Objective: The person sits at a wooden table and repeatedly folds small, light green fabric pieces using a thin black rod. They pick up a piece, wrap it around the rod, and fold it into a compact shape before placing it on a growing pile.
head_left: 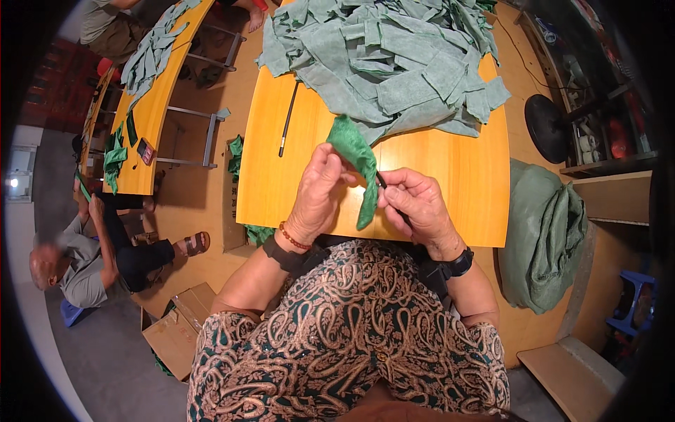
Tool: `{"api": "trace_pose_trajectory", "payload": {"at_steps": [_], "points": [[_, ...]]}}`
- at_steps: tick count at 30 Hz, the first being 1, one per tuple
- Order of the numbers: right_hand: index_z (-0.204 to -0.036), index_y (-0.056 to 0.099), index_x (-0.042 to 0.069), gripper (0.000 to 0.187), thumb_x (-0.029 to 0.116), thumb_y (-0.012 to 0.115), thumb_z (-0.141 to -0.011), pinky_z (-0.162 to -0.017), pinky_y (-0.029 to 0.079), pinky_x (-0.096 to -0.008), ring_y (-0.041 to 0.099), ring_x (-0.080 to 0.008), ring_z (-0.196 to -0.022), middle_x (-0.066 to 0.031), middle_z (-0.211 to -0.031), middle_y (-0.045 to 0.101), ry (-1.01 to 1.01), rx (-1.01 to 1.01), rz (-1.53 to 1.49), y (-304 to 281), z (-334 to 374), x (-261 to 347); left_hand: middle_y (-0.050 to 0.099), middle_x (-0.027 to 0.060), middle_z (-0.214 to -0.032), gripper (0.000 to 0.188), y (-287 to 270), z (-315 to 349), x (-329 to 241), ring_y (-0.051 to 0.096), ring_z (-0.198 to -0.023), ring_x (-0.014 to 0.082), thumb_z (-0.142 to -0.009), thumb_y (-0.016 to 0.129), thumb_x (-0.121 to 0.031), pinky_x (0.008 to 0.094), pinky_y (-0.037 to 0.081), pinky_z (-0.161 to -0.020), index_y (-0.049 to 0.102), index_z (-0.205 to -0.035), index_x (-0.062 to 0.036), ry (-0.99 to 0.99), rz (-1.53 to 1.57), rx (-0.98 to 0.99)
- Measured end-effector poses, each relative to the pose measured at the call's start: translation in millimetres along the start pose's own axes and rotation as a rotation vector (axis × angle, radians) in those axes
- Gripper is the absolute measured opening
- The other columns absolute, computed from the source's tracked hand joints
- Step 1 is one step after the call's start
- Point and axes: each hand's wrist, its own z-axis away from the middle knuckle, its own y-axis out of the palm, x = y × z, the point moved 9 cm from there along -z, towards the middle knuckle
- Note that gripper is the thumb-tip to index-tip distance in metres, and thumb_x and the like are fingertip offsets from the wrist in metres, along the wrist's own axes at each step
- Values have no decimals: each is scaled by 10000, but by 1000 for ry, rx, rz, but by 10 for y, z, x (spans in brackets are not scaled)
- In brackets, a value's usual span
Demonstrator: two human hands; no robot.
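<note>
A small strip of bright green fabric [356, 156], curled and bulging, is held up over the near part of the yellow table [450, 176]. My left hand [318, 191] grips its left side, with thumb and fingertips pinched and partly behind the cloth. In my right hand [420, 205] a thin black stick [382, 181] is pinched, its far end meeting the fabric's right edge. Whether the stick's tip is inside the cloth is hidden. A second thin black stick [287, 125] lies on the table, beyond my left hand.
A large heap of grey-green fabric pieces [394, 70] covers the table's far part. At right stands a big green bundle [538, 235]. A cardboard box [181, 327] sits at lower left. Another person [81, 260] sits at left beside a second yellow table [151, 112].
</note>
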Motion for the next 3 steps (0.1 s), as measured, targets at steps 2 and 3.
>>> {"api": "trace_pose_trajectory", "payload": {"at_steps": [2,3], "points": [[-1178,601,-14,243,92,592,-959,-377,358,-202,506,-78,-460,-85,-855,672,24,21,6,8,19,-71,612,109,-1195,417,113,-19,-89,578,-1071,199,-1013,527,-364,336,416,-992,498,-1300,-64,-16,36,48],[-1185,604,-5,251,102,599,-957,-370,363,-211,515,-92,-455,-93,-867,678,25,12,24,-17,18,-118,562,125,-1292,530,76,-38,0,541,-1169,227,-1002,532,-405,367,372,-1047,426,-1406,-79,-59,29,109]]}}
